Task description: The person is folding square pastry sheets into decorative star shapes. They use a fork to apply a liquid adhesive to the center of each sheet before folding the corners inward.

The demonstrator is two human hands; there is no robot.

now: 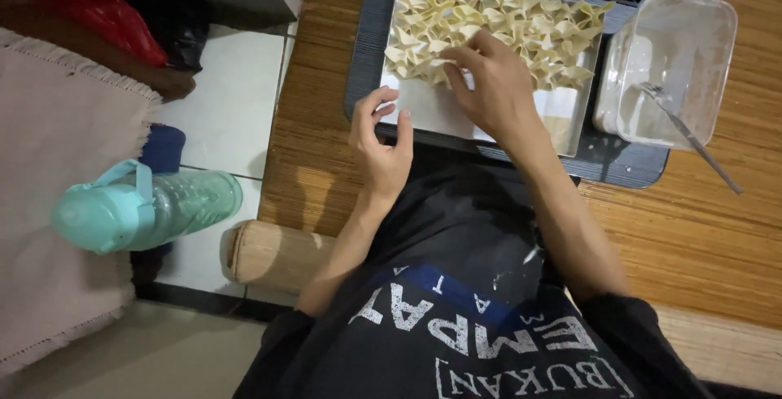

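Note:
A metal tray (432, 114) holds several folded pale-yellow dough pieces (489, 24), packed in rows at its far half. My right hand (493, 85) reaches over the tray, fingertips touching the nearest row of dough pieces. My left hand (381, 142) hovers at the tray's near left corner, fingers curled and apart, holding nothing. The tray rests on a dark ribbed board (371, 41) on a woven mat.
A clear plastic tub (672, 65) with white floury residue and a metal spoon (692, 138) stands right of the tray. A teal water bottle (142, 208) lies on the floor at left, beside a pink cloth (57, 195). The mat's rolled edge (269, 256) lies near my left arm.

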